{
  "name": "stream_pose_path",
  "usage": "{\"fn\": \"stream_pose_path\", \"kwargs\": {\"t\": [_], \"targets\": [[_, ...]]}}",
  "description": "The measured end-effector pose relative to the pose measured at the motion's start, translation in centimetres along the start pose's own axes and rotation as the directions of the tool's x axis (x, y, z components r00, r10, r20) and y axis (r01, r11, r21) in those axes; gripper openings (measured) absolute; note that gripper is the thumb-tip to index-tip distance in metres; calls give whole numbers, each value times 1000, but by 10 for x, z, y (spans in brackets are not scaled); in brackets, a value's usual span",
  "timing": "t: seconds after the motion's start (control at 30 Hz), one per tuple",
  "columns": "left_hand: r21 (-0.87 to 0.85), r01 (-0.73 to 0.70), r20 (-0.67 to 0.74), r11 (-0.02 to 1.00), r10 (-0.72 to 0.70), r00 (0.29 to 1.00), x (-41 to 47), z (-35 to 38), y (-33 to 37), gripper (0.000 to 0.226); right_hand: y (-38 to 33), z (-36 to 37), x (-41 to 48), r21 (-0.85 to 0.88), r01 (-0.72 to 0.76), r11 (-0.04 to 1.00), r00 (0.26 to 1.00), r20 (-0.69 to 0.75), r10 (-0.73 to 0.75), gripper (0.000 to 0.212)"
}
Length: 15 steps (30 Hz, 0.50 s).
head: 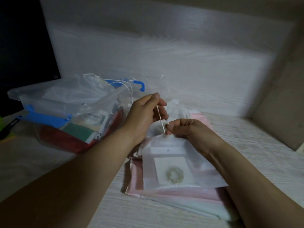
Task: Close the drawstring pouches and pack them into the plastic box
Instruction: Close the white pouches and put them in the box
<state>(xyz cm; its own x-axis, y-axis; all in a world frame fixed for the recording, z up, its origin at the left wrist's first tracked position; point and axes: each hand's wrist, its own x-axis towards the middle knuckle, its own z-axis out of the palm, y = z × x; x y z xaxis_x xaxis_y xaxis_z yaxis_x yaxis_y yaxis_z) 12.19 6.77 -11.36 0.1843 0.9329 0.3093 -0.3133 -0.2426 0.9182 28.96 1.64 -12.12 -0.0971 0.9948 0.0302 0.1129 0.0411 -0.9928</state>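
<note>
A translucent white drawstring pouch [179, 163] lies on top of a pile of pink and white pouches [177, 195]; a card with a beaded ring shows through it. My left hand [146, 112] pinches the white drawstring [160, 119] and holds it up and to the left. At the pouch's gathered mouth, my right hand [184, 128] grips the bunched fabric. To the left stands the clear plastic box [54, 102] with blue latches, and pouches with loose white strings lie in it.
A blue handle [139, 85] sticks up behind the box. Red and green items [70, 137] lie in clear wrapping in front of the box. A dark screen [24, 46] stands at far left. A large white wrapped slab [181, 63] leans across the back of the desk.
</note>
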Motion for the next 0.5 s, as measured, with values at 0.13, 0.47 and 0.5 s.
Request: {"fn": "stream_pose_path", "kwargs": {"t": [0.13, 0.47, 0.5], "targets": [[42, -22, 93, 999, 19, 995, -2, 5, 1, 35, -1, 4, -4, -96, 45, 994, 999, 0, -45, 13], [382, -61, 244, 922, -37, 969, -11, 7, 3, 41, 2, 8, 0, -99, 148, 984, 989, 22, -146, 16], [473, -98, 253, 876, -29, 967, -12, 5, 3, 43, 2, 6, 1, -91, 154, 984, 988, 1, -155, 16]]}}
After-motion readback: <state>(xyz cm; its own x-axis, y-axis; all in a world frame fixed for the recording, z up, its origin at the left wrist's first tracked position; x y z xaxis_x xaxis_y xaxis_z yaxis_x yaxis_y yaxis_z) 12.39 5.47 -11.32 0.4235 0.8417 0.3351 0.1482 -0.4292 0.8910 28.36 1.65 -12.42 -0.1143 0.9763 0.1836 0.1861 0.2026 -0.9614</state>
